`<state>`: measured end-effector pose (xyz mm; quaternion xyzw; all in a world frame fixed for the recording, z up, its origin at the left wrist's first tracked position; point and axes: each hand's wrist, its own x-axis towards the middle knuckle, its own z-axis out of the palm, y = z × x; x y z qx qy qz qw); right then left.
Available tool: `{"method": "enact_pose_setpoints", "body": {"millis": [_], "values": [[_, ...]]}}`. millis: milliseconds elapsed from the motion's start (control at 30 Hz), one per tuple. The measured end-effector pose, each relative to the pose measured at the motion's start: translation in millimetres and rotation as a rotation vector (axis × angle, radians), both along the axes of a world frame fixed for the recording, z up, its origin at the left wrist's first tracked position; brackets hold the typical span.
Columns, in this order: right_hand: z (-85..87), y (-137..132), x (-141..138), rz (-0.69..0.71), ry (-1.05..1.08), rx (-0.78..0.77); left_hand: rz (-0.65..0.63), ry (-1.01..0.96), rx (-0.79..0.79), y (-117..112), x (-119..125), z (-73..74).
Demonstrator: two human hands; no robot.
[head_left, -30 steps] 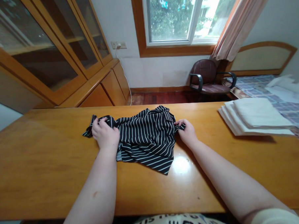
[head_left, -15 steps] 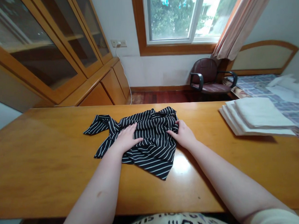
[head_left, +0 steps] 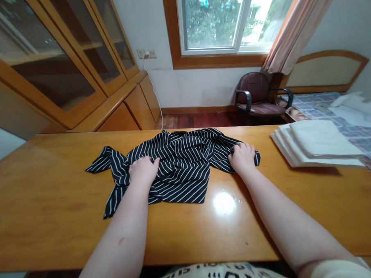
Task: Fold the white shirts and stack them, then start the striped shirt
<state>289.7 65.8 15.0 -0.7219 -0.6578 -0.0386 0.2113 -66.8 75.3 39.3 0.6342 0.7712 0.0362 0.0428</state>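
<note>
A black garment with white stripes, probably a shirt, lies rumpled across the wooden table. My left hand is closed on the cloth at its left part, the fingers curled into the folds. On the right, my right hand grips a sleeve-like part that stretches out sideways from the body of the garment. A knotted or tied-looking end with two tails spreads at the far left. Some of the fabric is hidden beneath both hands.
A stack of folded white cloth or padding sits at the table's right rear. Behind the table stand a glass-door cabinet on the left, a maroon armchair and a bed on the right.
My right hand has moved right, drawing a sleeve-like part of the garment outward. My left hand has shifted slightly left and its fingers have closed. The garment is now spread wider.
</note>
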Motion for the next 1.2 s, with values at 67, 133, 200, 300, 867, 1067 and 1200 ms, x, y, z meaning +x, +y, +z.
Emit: {"method": "enact_pose_setpoints", "body": {"millis": [67,133,200,300,867,1067,1200], "values": [[-1.1,-0.9,-4.1,0.275,0.055,0.001,-0.148,0.001,0.082,-1.6,6.9,0.9],[-1.7,-1.9,-9.8,0.535,0.117,-0.075,-0.331,-0.013,0.072,-3.5,14.0,-2.3],[-1.9,-2.4,-14.8,0.631,0.133,-0.141,-0.428,-0.053,-0.043,-5.3,19.3,-7.0],[-0.9,-1.7,-18.1,0.533,0.083,-0.158,-0.463,-0.124,-0.181,-8.0,21.3,-10.4],[10.5,-5.0,-11.1,0.573,0.228,-0.063,-0.241,-0.152,-0.083,-14.9,23.1,12.0],[9.4,-6.4,-16.4,0.212,0.131,-0.208,0.021,-0.026,-0.161,-12.1,15.1,11.5],[9.3,-6.9,-21.4,0.340,0.036,-0.102,-0.213,0.009,0.038,-14.2,20.9,12.4]]}}
